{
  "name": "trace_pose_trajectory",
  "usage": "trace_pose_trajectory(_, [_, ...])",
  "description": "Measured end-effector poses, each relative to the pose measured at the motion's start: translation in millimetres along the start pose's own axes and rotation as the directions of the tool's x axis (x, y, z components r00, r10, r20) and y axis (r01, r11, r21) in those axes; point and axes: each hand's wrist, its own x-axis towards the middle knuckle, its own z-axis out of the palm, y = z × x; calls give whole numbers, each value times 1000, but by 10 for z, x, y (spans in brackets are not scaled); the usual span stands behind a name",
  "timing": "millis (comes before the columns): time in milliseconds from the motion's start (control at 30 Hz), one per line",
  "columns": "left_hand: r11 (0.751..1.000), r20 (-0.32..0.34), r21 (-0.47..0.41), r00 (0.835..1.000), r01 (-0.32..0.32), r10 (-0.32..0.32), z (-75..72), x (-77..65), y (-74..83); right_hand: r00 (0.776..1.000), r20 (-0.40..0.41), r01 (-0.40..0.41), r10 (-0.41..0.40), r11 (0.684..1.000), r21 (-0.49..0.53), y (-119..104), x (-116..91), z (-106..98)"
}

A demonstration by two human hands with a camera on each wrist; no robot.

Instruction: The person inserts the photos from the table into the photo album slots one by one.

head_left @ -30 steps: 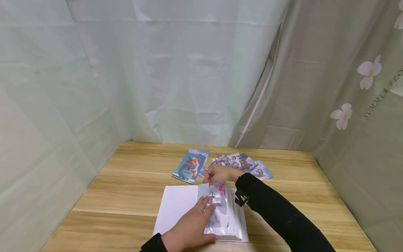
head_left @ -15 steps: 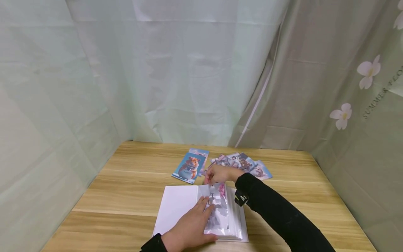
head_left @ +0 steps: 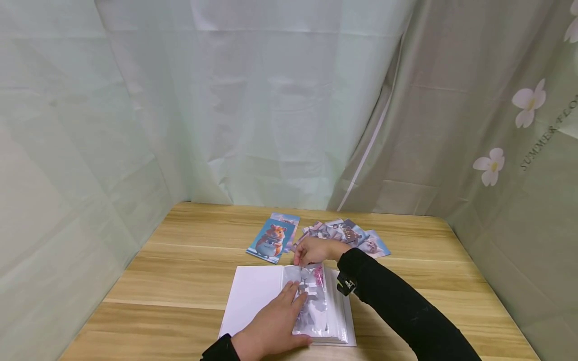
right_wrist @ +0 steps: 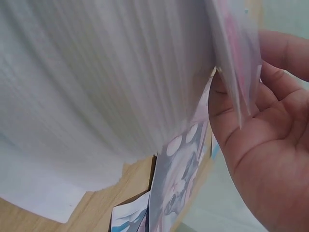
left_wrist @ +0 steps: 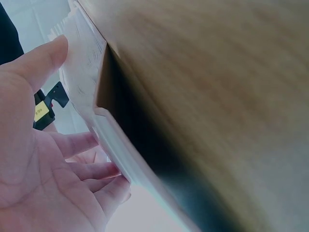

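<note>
A white photo album (head_left: 253, 288) lies open on the wooden table, its left cover flat and its pages stacked on the right. In the top page's clear sleeve sits a grey and pink picture card (head_left: 316, 301). My left hand (head_left: 276, 321) rests across the cover and page, fingers fairly straight; the left wrist view has its thumb over the page face (left_wrist: 84, 63). At the sleeve's far edge my right hand (head_left: 313, 249) pinches the card's upper end. Seen from the right wrist, thumb and fingers lie on either side of the pink-tinted card and sleeve (right_wrist: 239, 63).
Behind the album at left lie blue cards, the upper one with a hamster picture (head_left: 273, 239). Several more animal cards (head_left: 349, 231) are spread behind the right hand. Fabric curtains (head_left: 271, 100) surround the table (head_left: 171, 281) at the back and sides.
The picture card has slid a little further down inside the sleeve, toward the album's near edge. Both hands stay in nearly the same places.
</note>
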Motion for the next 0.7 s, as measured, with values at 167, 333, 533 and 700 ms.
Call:
trace_pose_trajectory(167, [1000,3,2,1000,1,-1,-9,5,-1,1000,-1,-5,5,1000,-1,-17,-12,-5])
trace_pose_trajectory(333, [1000,3,4,1000,-1,1,-17,2,2,1000,18,-8,8,1000,29,-20,-8,-12])
trace_pose_trajectory(533, [1000,15,-9,1000,0,0,-35,-7,5,995,92,-53,42,990,130,-37,-12,-5])
trace_pose_trajectory(700, [1000,13,-8,1000,-3,3,-34,-8,1,994,104,-57,43,989,139,-37,-14,-7])
